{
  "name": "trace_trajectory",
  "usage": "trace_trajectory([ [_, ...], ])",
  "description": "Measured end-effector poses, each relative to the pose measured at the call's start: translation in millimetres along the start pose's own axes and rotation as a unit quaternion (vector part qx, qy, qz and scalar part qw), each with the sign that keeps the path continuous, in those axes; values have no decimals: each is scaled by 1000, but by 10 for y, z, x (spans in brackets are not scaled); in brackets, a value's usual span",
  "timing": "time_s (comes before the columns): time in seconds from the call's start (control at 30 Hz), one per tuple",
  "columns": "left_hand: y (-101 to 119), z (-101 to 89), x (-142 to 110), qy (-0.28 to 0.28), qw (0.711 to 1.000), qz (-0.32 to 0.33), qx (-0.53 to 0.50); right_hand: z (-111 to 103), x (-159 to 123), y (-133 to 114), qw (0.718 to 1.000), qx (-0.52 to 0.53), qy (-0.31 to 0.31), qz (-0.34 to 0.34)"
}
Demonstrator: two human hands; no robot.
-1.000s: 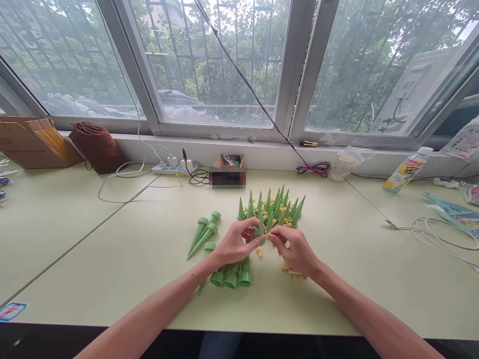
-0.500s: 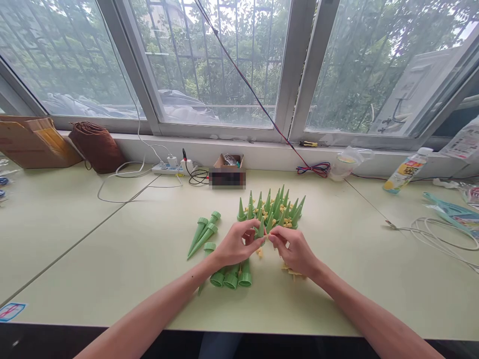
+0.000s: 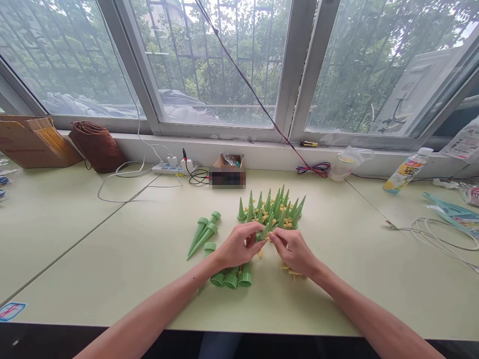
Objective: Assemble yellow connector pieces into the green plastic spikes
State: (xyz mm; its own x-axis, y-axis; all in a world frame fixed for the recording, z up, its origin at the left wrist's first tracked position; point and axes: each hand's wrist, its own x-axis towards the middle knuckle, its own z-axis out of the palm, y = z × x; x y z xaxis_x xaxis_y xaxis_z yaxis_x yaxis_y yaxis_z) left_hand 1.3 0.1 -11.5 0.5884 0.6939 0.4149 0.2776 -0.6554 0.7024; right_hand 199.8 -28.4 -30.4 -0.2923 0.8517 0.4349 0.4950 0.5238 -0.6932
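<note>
My left hand [image 3: 235,246] pinches a green plastic cone [image 3: 264,231] at mid-table, its tip tilted up and to the right. My right hand [image 3: 294,251] is closed in a pinch at the cone's lower end, on a small yellow piece I can barely see. Just behind the hands stands a cluster of upright green cones [image 3: 272,209] with yellow bits among them. Three cones [image 3: 232,277] lie under my left wrist, caps towards me. More cones [image 3: 204,233] lie to the left. A few yellow pieces [image 3: 290,269] sit under my right wrist.
A power strip with cables [image 3: 168,168] and a small cardboard box [image 3: 228,160] sit by the window sill. A brown pouch [image 3: 96,146] and carton [image 3: 32,141] are far left. A bottle [image 3: 406,171], a bag [image 3: 348,162] and a coiled white cable [image 3: 437,234] are on the right.
The held cone has tipped from nearly upright to leaning right, and both hands have sunk slightly towards the table. Nothing else has moved.
</note>
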Motion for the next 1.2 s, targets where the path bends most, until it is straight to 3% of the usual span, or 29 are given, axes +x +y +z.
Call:
trace_trajectory([
  [0.27, 27, -35, 27, 16, 999, -41, -30, -47, 8, -80, 999, 30, 13, 17],
  [0.5, 12, -46, 31, 16, 997, -65, -48, -22, 4, -40, 999, 17, 20, -24],
  [1.2, -7, -40, 8, -3, 998, -55, -32, -13, 13, 19, 998, -36, 4, -60],
])
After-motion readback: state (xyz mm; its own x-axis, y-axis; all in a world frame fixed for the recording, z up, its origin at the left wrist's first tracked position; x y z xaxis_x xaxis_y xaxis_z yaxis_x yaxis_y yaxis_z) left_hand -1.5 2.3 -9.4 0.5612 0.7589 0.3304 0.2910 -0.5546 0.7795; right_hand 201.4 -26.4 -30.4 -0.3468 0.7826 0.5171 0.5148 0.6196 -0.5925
